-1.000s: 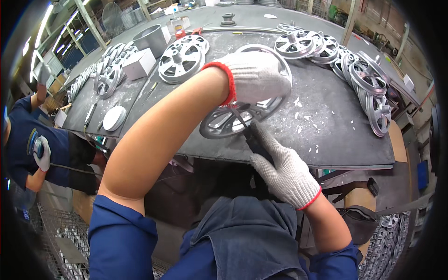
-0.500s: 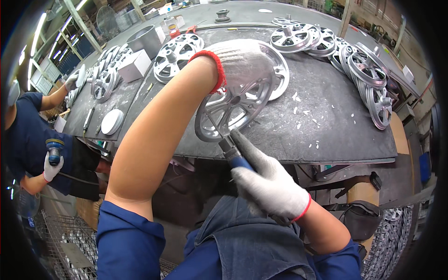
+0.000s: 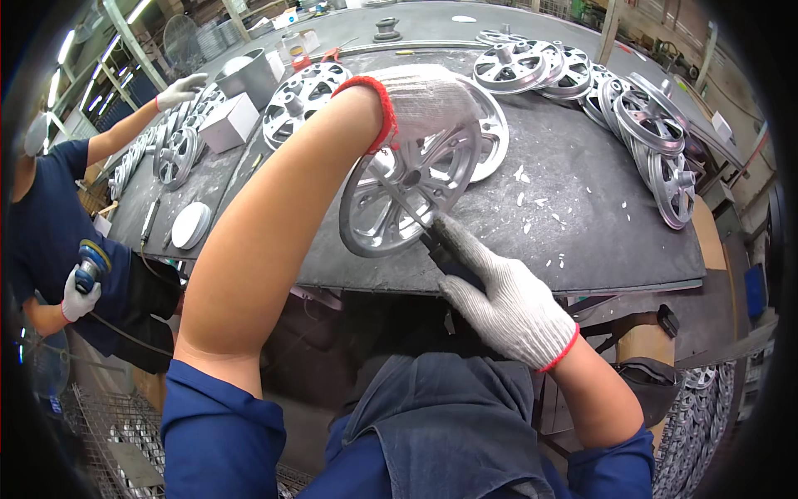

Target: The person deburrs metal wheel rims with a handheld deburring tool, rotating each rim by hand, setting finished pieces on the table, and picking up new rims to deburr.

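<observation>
A silver spoked metal wheel (image 3: 411, 178) stands tilted over the table's near edge. My left hand (image 3: 428, 98), in a white glove with a red cuff, grips its upper rim; the fingers are mostly hidden behind the hand. Another silver wheel (image 3: 496, 148) lies on the table just behind, partly covered. My right hand (image 3: 511, 303), also gloved, is wrapped round a dark handheld power tool (image 3: 450, 259). From the tool a thin, straight bit reaches up among the wheel's spokes, left of the hub. Whether the bit touches metal I cannot tell.
Wheels (image 3: 657, 125) overlap along the table's right side, and more (image 3: 303, 96) lie left of my arm. White flakes (image 3: 540, 201) dot the dark tabletop (image 3: 598, 241). At left, a co-worker (image 3: 50, 216) holds a sander (image 3: 91, 264). A white box (image 3: 230, 123) and grey pot (image 3: 256, 79) stand nearby.
My right hand has shifted right with the tool, and the bit now shows longer against the spokes. The held wheel has turned slightly. The co-worker's far hand has reached out over the wheels.
</observation>
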A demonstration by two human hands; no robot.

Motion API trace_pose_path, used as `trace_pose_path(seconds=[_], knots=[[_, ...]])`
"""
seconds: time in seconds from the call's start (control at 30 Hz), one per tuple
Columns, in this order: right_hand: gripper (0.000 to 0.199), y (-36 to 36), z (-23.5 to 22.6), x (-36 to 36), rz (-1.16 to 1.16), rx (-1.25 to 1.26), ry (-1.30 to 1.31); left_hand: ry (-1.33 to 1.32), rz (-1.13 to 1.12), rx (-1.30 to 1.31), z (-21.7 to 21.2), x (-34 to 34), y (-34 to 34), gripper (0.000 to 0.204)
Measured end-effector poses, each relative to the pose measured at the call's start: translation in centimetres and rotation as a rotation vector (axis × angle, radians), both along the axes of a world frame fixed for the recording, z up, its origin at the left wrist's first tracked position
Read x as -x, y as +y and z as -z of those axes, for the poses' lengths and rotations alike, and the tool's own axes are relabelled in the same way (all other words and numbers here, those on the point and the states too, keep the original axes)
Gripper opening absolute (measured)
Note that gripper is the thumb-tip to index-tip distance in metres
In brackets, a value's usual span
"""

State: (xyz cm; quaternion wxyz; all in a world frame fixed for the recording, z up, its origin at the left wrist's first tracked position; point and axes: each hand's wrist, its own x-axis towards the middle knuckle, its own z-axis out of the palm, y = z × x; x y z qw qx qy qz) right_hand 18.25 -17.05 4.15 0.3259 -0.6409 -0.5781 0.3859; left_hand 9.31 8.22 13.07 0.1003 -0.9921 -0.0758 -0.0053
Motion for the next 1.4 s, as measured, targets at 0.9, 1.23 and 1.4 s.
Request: trace_pose_path(seconds=[0.9, 1.23, 1.4], knots=[[0.078, -1.5, 0.3, 2.2, -0.143, -0.090, -0.010, -0.039, -0.155, -0.120, -1.1, 3.7, -3.6, 0.026], [0.080, -2.6, 0.6, 3.6, -0.150, -0.038, -0.209, -0.289, -0.142, -0.051, 2.0, 6.2, -5.1, 0.030], [0.092, -3.4, 3.9, 4.2, -0.142, 0.137, 0.624, -0.350, -0.280, 0.192, 1.0, 5.9, -7.7, 0.036]])
